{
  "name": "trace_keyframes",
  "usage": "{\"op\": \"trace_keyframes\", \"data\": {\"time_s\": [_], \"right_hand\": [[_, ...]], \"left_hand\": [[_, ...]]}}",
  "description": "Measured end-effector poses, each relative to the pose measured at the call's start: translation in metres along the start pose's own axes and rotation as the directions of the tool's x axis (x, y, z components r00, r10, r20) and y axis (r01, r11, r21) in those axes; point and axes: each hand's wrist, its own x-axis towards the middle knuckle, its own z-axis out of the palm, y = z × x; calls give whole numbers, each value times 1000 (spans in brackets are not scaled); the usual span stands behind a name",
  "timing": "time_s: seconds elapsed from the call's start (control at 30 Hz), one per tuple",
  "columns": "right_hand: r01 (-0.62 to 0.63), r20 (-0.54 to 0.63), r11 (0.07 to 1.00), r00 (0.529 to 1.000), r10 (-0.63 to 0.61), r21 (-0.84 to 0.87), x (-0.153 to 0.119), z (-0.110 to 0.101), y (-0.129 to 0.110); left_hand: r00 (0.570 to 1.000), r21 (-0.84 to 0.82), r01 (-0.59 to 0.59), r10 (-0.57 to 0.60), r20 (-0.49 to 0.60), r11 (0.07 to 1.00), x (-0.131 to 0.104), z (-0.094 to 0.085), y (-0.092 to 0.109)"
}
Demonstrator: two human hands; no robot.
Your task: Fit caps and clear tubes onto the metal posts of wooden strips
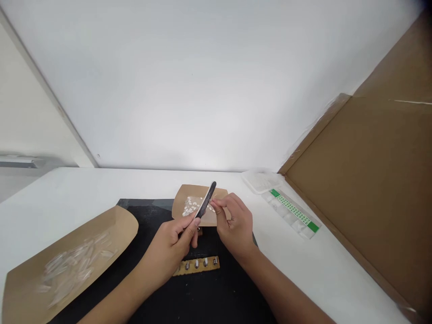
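Note:
My left hand is closed around the lower end of a dark nail file, which slants up to the right and shows a pale edge. Close to the file's right side, my right hand has thumb and forefinger pinched together. What lies in that pinch is too small to make out. Behind both hands stands a small brown paper tray with a clear bag of white oval pieces in it. Below the hands lies a yellowish strip bearing several small metal posts, some with white tops; my left hand hides its left end.
On the left, a larger brown tray holds several clear plastic pieces. A black mat covers the table's middle. At right lie a clear case with a green label and a translucent lid, beside a cardboard wall.

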Motion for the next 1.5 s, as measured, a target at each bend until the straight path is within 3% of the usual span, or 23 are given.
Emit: {"op": "trace_keyframes", "data": {"time_s": [0.17, 0.3, 0.47, 0.63, 0.77, 0.9, 1.27, 1.37, 1.5], "right_hand": [[32, 94, 997, 995, -26, -64, -2, 6, 1], [66, 155, 993, 987, -49, -102, 0, 1, 3], [49, 133, 984, 991, -26, -169, 5, -1, 3], [137, 260, 978, 961, -94, -156, 4, 0, 1], [133, 231, 963, 970, -78, -233, 5, -1, 1], [171, 332, 964, 938, -96, -204, 8, -3, 2], [135, 316, 965, 947, -60, -224, 8, -2, 4], [169, 366, 968, 926, -91, -187, 8, -3, 4], [140, 304, 966, 950, -70, -216, 9, -2, 2]], "left_hand": [[998, 32, -5, 7, -69, 999, 0, -2, 2], [998, 70, -42, 46, -49, 997, -1, -2, 0], [992, 116, -79, 89, -84, 990, -1, -3, 4], [990, 171, -89, 107, -96, 981, 0, -4, 5], [989, 192, -105, 122, -79, 976, -1, -3, 4], [988, 207, -116, 134, -73, 971, -1, -2, 2], [967, 270, -198, 233, -101, 942, -2, -4, -2], [958, 282, -231, 268, -101, 931, -1, -4, -3], [944, 297, -267, 310, -109, 917, -1, -5, -3]]}}
